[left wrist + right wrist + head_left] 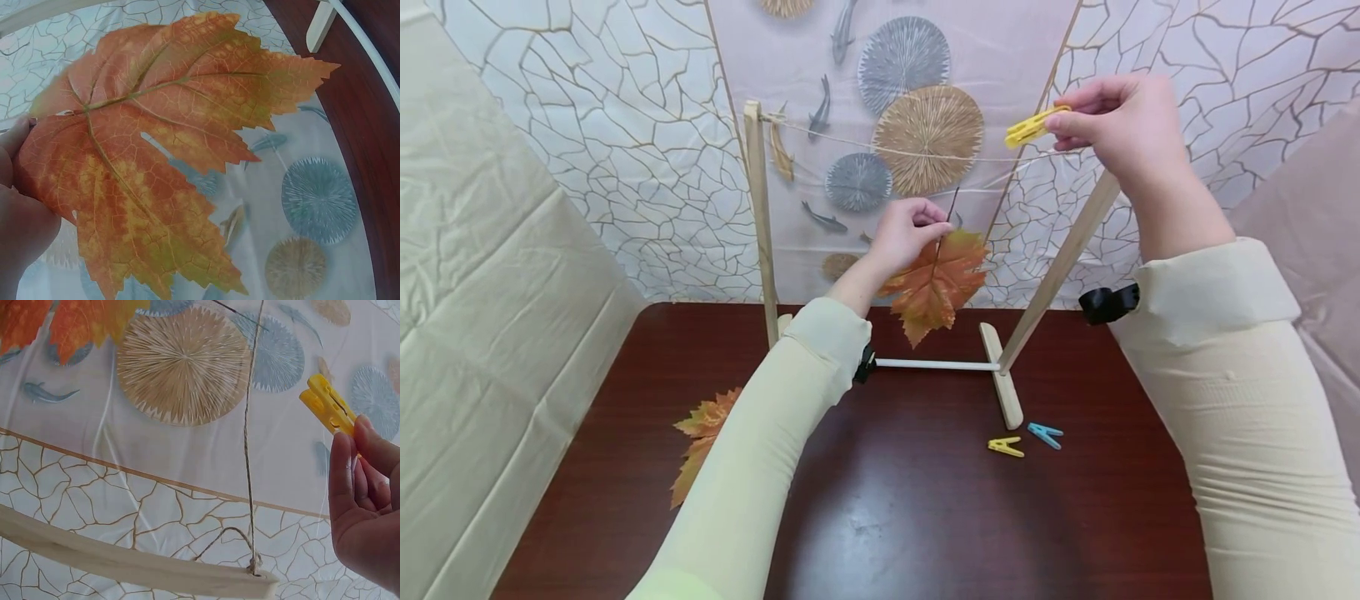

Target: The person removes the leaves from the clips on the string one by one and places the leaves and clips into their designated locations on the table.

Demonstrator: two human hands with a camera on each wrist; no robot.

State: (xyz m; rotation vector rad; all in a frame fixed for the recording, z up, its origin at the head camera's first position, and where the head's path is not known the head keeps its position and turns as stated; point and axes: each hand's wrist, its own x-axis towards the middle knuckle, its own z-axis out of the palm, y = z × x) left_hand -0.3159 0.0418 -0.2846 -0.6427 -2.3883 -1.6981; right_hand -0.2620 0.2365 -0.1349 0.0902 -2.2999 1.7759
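My left hand pinches the dark stem of an orange maple leaf, which hangs with its tip downward below the string. The same leaf fills much of the left wrist view. Up at the right, my right hand holds a yellow clothespin by its handle end, between thumb and fingers. In the right wrist view this clothespin is beside the string, apart from it. The string runs between two wooden posts.
The left post and right post stand on wooden feet, joined low by a white rod. On the dark table lie a yellow clothespin, a blue clothespin and another leaf, partly hidden by my left sleeve.
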